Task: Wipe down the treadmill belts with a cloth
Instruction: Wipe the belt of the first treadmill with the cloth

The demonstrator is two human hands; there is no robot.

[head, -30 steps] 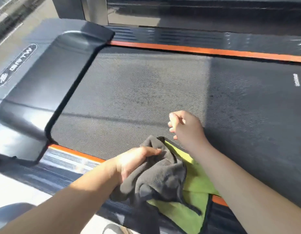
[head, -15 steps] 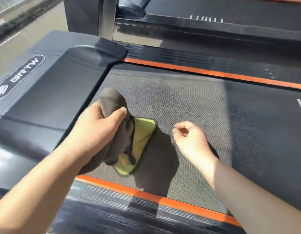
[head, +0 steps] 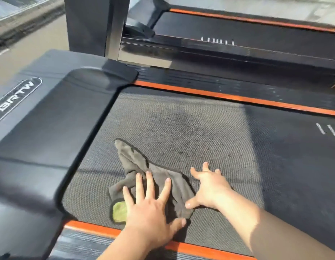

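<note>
A grey cloth (head: 142, 169) with a yellow-green underside lies crumpled on the dark textured treadmill belt (head: 200, 132), near the belt's left end. My left hand (head: 151, 209) presses flat on the cloth with its fingers spread. My right hand (head: 210, 186) rests on the belt at the cloth's right edge, fingers spread and straight, its thumb touching the cloth. A darker patch shows on the belt beyond the cloth.
The black motor cover (head: 50, 128) with a white logo borders the belt on the left. Orange side strips (head: 228, 96) run along both long edges. A second treadmill (head: 238, 30) stands beyond, behind a dark upright post (head: 95, 25).
My left hand has put the bunched cloth down on the belt and opened flat on it. My right hand has opened from a loose curl and spread beside the cloth.
</note>
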